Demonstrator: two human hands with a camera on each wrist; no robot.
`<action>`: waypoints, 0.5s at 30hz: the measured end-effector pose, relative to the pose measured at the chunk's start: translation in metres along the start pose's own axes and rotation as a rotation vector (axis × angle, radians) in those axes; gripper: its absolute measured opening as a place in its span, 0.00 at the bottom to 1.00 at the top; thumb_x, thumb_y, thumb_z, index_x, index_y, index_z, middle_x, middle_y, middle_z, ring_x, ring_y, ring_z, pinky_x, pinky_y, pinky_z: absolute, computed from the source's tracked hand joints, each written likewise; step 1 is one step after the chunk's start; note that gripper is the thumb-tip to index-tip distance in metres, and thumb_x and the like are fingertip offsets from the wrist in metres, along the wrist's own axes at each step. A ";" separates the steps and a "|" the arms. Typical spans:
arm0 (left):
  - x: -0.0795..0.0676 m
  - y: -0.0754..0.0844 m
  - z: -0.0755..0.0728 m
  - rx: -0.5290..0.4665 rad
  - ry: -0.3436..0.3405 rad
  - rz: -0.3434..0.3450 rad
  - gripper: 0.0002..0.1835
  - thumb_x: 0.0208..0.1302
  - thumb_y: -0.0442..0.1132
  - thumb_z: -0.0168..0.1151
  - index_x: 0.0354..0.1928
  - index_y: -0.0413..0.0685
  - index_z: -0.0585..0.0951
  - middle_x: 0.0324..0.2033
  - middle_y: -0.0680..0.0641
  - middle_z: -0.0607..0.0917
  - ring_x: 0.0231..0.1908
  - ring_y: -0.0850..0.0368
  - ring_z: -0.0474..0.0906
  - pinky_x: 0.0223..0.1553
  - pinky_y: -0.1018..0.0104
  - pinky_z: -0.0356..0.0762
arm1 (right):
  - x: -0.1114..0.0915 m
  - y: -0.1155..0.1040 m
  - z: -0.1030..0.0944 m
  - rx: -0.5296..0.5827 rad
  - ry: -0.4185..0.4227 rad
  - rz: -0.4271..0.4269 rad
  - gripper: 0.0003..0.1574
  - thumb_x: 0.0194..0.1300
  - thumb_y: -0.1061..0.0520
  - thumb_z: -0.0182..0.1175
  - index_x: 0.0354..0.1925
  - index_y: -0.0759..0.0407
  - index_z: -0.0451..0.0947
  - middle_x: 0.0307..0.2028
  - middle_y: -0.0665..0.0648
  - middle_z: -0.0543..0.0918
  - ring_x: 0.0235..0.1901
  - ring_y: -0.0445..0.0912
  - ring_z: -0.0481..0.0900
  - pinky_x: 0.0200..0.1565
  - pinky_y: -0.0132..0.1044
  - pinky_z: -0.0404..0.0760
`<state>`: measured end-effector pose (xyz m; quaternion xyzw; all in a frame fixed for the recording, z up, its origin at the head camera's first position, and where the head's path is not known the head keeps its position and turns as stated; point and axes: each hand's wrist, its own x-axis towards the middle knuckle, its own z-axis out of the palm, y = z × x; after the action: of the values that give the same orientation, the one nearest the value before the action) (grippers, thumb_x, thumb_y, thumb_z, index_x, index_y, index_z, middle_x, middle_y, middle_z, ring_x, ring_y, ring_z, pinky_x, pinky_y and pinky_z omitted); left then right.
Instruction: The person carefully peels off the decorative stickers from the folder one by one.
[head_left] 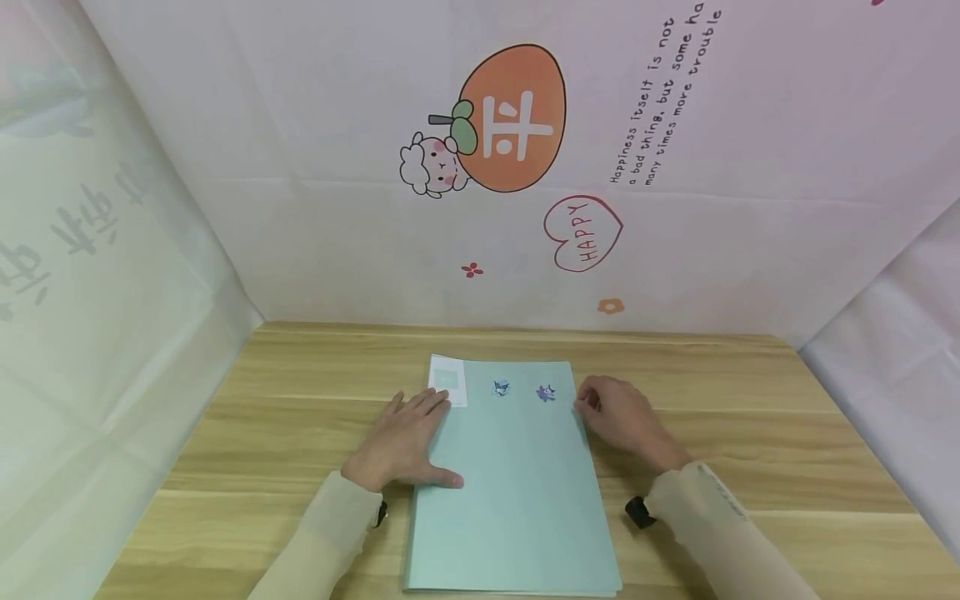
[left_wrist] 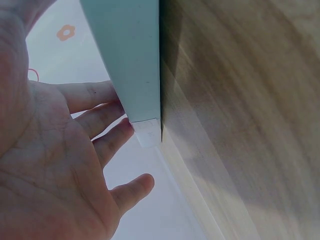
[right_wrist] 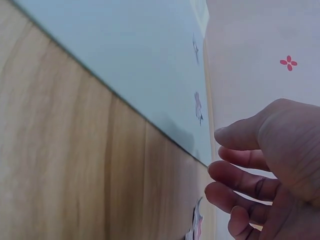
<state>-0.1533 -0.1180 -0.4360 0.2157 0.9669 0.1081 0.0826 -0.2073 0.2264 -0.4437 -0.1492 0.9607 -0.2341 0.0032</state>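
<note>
A pale green folder (head_left: 517, 500) lies flat on the wooden table, with a white label (head_left: 447, 371) at its upper left corner. Two small character stickers, a blue one (head_left: 501, 387) and a purple one (head_left: 546, 392), sit near its top edge. My left hand (head_left: 405, 442) rests over the folder's left edge, fingers stretched toward the label and thumb spread on the cover. In the left wrist view those fingers (left_wrist: 92, 97) lie along the folder's thick spine (left_wrist: 135, 75). My right hand (head_left: 618, 417) is at the upper right corner, loosely curled, with nothing visible between thumb and fingers.
On the table (head_left: 750, 467) below the right hand, a small colourful cutout (right_wrist: 196, 222) shows in the right wrist view. A white printed cloth (head_left: 337, 233) hangs behind the table's far edge, and more cloth flanks both sides.
</note>
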 end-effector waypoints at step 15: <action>-0.001 0.000 0.000 -0.005 -0.004 -0.004 0.60 0.45 0.71 0.75 0.74 0.41 0.67 0.75 0.44 0.64 0.76 0.45 0.55 0.74 0.37 0.48 | 0.017 -0.010 0.011 -0.042 -0.021 -0.051 0.09 0.66 0.56 0.67 0.41 0.60 0.82 0.35 0.54 0.79 0.35 0.48 0.75 0.38 0.44 0.79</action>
<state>-0.1523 -0.1179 -0.4362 0.2139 0.9669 0.1101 0.0852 -0.2201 0.2078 -0.4479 -0.1759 0.9612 -0.2126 0.0043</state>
